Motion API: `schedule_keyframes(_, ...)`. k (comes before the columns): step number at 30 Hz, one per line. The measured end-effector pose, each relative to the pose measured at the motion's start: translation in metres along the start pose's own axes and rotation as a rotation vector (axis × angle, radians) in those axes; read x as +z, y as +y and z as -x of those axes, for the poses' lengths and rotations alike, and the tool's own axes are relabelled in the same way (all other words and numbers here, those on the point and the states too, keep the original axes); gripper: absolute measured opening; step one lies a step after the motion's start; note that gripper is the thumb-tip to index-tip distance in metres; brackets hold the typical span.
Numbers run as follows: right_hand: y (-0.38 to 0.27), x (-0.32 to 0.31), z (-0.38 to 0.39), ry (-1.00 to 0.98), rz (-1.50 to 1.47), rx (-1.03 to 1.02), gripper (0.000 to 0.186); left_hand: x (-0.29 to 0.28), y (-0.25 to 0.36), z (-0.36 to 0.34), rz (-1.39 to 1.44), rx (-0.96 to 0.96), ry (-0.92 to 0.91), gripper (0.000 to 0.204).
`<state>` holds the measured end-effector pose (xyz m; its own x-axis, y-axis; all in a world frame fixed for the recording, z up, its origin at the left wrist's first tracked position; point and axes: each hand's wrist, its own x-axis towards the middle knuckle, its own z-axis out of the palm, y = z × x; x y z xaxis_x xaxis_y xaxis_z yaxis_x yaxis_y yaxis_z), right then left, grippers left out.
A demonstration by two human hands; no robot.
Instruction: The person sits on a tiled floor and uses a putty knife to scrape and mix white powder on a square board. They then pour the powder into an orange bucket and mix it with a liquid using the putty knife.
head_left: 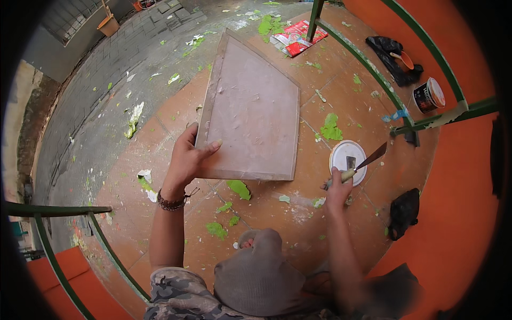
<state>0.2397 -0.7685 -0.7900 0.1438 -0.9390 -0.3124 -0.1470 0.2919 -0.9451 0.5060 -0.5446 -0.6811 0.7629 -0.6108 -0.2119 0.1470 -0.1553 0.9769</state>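
My left hand (188,154) grips the lower left edge of a pale pinkish-grey framed panel (253,109), thumb on its face. The panel has a slanted upper right corner, a worn border and small lumps and streaks on its surface. My right hand (340,192) is closed round the light handle of a putty knife (373,156), whose dark blade points up to the right. Just beyond that hand lies a white round lid or tub (341,152) on the tiles. A small metal blade (350,161) shows over it, partly hidden by the hand.
Green metal frames (362,64) stand at the right and another green frame (58,210) at lower left. Green paint flakes (332,127) litter the brown tiles. Near the orange wall are a paint bucket (429,96) and black plastic bags (404,213). A red packet (298,38) lies farther off.
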Motion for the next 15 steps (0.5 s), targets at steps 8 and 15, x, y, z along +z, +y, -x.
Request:
schedule_keyframes(8, 0.004, 0.078, 0.075, -0.532, 0.248, 0.148, 0.022, 0.039, 0.047, 0.043, -0.19, 0.258, 0.145, 0.032)
schedule_keyframes(15, 0.059, 0.086, 0.086, -0.534, 0.636, -0.287, 0.028, 0.051, 0.052, 0.044, -0.122, 0.2, 0.185, 0.025)
